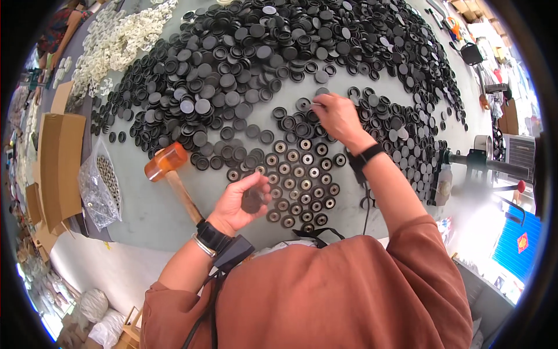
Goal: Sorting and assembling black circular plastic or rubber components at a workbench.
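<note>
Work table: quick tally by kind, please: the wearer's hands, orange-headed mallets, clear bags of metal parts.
Wearer's hands: 2, left hand and right hand
Orange-headed mallet: 1
Clear bag of metal parts: 1
Total: 4

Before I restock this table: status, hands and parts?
Right hand at black discs. Left hand curled, contents blurred. Metal-centred discs grouped by left hand. Orange mallet left of it.

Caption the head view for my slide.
Right hand at loose black discs, left hand beside discs with metal centres, orange mallet lying nearby.
</note>
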Motion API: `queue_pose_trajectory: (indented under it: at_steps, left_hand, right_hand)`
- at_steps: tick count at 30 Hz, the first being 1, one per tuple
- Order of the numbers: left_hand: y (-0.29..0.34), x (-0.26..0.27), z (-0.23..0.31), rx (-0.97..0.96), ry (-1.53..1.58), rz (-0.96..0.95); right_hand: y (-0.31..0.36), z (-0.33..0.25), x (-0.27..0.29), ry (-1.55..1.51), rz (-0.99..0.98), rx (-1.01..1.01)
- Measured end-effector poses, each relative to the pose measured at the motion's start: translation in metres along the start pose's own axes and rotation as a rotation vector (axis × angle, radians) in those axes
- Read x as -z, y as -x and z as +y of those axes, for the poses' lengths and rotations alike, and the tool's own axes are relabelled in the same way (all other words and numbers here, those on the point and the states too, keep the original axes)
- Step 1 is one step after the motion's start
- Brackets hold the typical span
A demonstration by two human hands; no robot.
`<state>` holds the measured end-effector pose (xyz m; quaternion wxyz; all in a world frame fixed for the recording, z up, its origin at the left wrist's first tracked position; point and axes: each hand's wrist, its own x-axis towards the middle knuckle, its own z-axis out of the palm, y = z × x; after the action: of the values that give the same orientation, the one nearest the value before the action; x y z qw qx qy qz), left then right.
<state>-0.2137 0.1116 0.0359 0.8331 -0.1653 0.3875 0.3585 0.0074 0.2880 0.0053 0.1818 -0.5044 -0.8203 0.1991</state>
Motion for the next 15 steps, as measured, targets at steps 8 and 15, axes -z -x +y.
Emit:
queue_pose_trajectory:
  at_steps: [8, 15]
  left_hand:
    - [-0.035, -0.042, -0.015, -0.141, -0.120, 0.079]
    - [-0.038, -0.051, -0.029, -0.169, -0.137, -0.127]
  right_hand:
    - [-0.035, 0.000, -0.013, 0.004, -0.136, -0.013]
    - [0.057, -0.054, 0.050, -0.525, -0.439, -0.031]
